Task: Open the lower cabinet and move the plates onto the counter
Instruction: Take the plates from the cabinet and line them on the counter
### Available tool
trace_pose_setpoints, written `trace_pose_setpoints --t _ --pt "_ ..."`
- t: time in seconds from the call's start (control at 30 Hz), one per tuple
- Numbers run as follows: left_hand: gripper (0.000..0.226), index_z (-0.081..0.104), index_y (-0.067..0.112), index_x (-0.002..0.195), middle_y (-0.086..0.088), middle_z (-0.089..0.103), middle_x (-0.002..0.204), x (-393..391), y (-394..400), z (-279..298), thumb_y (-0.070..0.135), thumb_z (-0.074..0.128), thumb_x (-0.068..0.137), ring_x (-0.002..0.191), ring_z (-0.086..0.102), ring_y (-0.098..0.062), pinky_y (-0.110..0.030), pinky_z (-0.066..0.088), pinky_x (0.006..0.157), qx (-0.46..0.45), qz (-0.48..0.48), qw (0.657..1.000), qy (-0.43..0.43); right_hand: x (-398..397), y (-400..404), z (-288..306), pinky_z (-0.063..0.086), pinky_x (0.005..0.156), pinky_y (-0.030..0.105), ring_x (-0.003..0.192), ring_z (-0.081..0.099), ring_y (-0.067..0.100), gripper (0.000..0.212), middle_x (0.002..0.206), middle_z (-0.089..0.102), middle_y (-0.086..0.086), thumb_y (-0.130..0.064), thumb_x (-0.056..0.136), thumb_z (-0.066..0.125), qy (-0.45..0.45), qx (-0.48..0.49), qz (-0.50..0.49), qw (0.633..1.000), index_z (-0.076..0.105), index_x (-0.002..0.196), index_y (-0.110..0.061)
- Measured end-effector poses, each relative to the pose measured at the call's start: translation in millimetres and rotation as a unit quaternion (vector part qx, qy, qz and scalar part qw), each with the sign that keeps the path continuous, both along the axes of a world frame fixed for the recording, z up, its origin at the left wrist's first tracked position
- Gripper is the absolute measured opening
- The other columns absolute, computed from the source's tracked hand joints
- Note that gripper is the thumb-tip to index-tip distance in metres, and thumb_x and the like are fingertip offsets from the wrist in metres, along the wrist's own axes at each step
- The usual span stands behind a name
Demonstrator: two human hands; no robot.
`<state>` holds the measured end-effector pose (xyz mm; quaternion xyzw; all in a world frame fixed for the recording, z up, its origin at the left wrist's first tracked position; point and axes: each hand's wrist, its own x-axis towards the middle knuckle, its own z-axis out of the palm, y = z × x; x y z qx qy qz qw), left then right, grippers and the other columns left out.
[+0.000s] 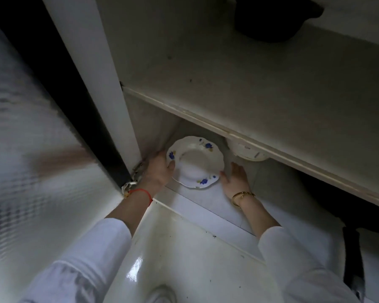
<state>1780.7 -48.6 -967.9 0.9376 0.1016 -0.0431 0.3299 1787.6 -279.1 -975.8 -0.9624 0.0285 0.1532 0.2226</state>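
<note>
From the head camera, the lower cabinet stands open and the view looks down into its bottom compartment, under a pale shelf that runs from near left to far right. A white plate with blue flowers sits low on the cabinet floor, at the left end just beside the white upright.

The left hand grips the plate's left rim, thumb laid over the top edge and the fingers hidden behind or under it. The right hand lies flat and relaxed with straight fingers, its fingertips at the plate's right rim; whether they touch the rim or only the floor beside it cannot be told.

Farther right, half hidden beneath the shelf edge, a second white dish waits. A dark pot stands on the shelf above.

The step in hand appears to be taking hold of the first plate, so the door part is done and nothing has reached the counter yet. The next move probably calls for the right fingers to slide under the rim, then a level lift out and toward the near side, keeping clear of the shelf edge above.
</note>
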Motion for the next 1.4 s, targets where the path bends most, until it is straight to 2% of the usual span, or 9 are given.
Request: trace_pose_setpoints --t 0.1,0.2,0.37,0.6,0.77,1.0,1.13,1.23,1.4 --pt "0.048 0.043 0.001 0.137 -0.021 0.054 0.135 10 -2 -5 0.015 0.055 0.092 0.124 0.052 -0.035 -0.032 0.040 0.100 -0.022 0.017 0.999 0.024 12 3 -3 0.014 0.118 0.037 0.145 0.016 0.032 0.064 0.157 0.020 0.017 -0.036 0.099 0.039 0.018 -0.001 -0.007 1.000 0.018 0.148 -0.001" --pt "0.050 0.040 0.003 0.139 -0.019 0.053 0.137 15 -2 -10 0.014 0.055 0.093 0.125 0.051 -0.035 -0.033 0.039 0.101 -0.009 0.012 0.999 0.043 18 7 -10 0.019 0.116 0.042 0.141 0.025 0.032 0.060 0.151 0.031 0.016 -0.036 0.097 0.041 0.030 -0.021 0.005 0.999 0.027 0.143 0.000" --pt "0.046 0.049 0.003 0.133 -0.020 0.056 0.132 16 1 -14 0.002 0.054 0.087 0.121 0.053 -0.035 -0.031 0.039 0.098 -0.015 0.015 0.999 0.035 12 11 -20 0.022 0.115 0.044 0.136 0.031 0.033 0.050 0.141 0.042 0.016 -0.030 0.095 0.048 0.039 -0.008 0.005 0.999 0.037 0.136 -0.003" --pt "0.034 0.054 0.006 0.125 -0.017 0.061 0.127 10 5 -23 0.009 0.052 0.091 0.116 0.056 -0.035 -0.030 0.042 0.092 -0.026 0.007 0.998 0.058 11 12 -23 0.022 0.115 0.044 0.136 0.032 0.033 0.047 0.140 0.043 0.017 -0.023 0.094 0.049 0.031 0.042 -0.010 0.999 0.038 0.136 -0.003" --pt "0.033 0.059 0.008 0.122 -0.015 0.064 0.123 2 1 -31 0.009 0.055 0.090 0.115 0.057 -0.034 -0.034 0.045 0.094 -0.074 0.026 0.995 0.055 7 13 -24 0.022 0.115 0.045 0.137 0.031 0.034 0.046 0.141 0.042 0.017 -0.018 0.095 0.049 0.020 0.074 -0.018 0.997 0.038 0.137 -0.002" --pt "0.041 0.059 0.001 0.121 -0.018 0.065 0.120 -10 -3 -28 -0.009 0.052 0.083 0.117 0.057 -0.034 -0.043 0.047 0.099 -0.192 0.076 0.977 0.044 -12 12 -26 0.014 0.119 0.042 0.141 0.027 0.035 0.044 0.144 0.043 0.016 -0.014 0.094 0.051 -0.001 0.145 -0.046 0.988 0.040 0.135 -0.002" --pt "0.042 0.060 -0.001 0.120 -0.015 0.068 0.112 -34 -3 -23 -0.013 0.054 0.081 0.111 0.061 -0.031 -0.028 0.046 0.086 -0.216 0.079 0.973 0.013 -38 12 -24 0.026 0.115 0.039 0.138 0.032 0.034 0.044 0.141 0.046 0.015 -0.014 0.093 0.053 -0.013 0.191 -0.074 0.979 0.042 0.136 -0.006" --pt "0.042 0.060 0.002 0.122 -0.010 0.068 0.109 -53 -2 -11 -0.010 0.057 0.082 0.109 0.061 -0.028 -0.017 0.039 0.074 -0.211 0.077 0.974 -0.007 -56 14 -17 0.018 0.118 0.043 0.142 0.025 0.033 0.049 0.146 0.041 0.012 -0.015 0.094 0.052 -0.010 0.209 -0.073 0.975 0.037 0.141 -0.008" --pt "0.049 0.055 0.008 0.133 -0.007 0.063 0.127 -92 1 24 -0.004 0.060 0.085 0.119 0.057 -0.022 -0.027 0.042 0.101 -0.202 0.058 0.977 -0.027 -87 11 9 0.024 0.117 0.042 0.143 0.025 0.029 0.053 0.150 0.038 0.009 -0.016 0.095 0.052 -0.013 0.244 -0.081 0.966 0.033 0.145 -0.013"
